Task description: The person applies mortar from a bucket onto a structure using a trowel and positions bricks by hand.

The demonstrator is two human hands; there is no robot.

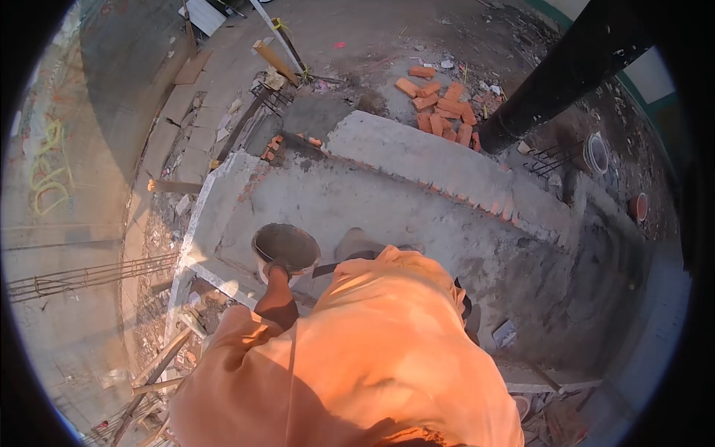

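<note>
My left hand point(277, 270) is closed on the near rim of a round, dark-lined bucket point(286, 246), held in front of my left side over the grey concrete floor. Its fingers are partly hidden by the rim. An orange shirt point(395, 335) covers my body and fills the lower middle of the view. My right hand is out of sight, with the shirt covering that side. Part of a grey shoe or leg shows just ahead of the shirt.
A low mortar-topped brick wall point(447, 160) crosses ahead. Behind it lie loose red bricks point(447, 108) beside a thick black column point(558, 82). Rebar point(97, 279) juts out at left. A white bucket point(596, 153) stands at far right, and a trowel-like flat piece point(504, 334) lies at lower right.
</note>
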